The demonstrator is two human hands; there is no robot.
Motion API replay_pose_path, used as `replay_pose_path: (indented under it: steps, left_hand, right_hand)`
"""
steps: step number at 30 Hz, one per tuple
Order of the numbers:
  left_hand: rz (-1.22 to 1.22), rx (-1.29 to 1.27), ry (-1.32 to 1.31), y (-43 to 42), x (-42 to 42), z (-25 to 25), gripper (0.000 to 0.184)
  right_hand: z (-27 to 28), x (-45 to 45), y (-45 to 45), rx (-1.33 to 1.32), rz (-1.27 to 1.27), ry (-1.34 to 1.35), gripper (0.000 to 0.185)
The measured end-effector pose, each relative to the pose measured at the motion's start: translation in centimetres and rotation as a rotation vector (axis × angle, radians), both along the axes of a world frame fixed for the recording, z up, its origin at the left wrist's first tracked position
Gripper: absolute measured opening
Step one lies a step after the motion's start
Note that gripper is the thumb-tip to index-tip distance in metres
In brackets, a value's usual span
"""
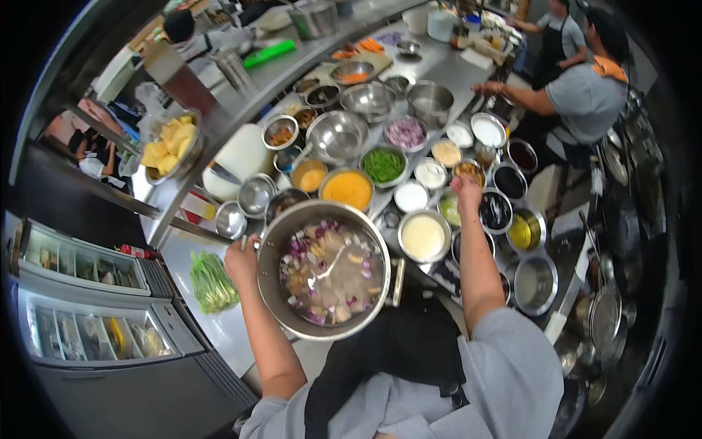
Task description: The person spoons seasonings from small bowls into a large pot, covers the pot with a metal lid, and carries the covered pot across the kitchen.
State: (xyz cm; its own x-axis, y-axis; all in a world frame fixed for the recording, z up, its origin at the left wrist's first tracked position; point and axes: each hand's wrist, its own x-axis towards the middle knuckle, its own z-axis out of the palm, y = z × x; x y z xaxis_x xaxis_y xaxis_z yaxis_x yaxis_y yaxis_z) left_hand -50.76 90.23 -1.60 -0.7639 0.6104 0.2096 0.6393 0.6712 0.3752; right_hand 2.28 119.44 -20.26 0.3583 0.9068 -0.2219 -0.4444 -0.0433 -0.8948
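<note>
Pot (271,276), gripped at one side by your left hand (240,262), holds chopped onion (296,249). Your right hand (466,192) is at a small bowl (482,171); its finger closure I cannot tell.

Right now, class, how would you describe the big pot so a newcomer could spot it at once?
Start at the metal counter crowded with bowls, then come down to the person's black apron. Above the apron, the left hand grips the pot at its side. Its wider mouth and purple onion pieces in cloudy liquid set it apart.
</note>
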Motion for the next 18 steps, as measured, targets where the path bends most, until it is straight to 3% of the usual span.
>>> replay_pose_path:
  steps: [18]
  left_hand:
    - [0.006, -0.090, -0.066, 0.3, 1.2, 2.0, 0.056]
  right_hand:
    - [3.7, -0.4, -1.3, 0.054, 0.043, 0.032, 0.019]
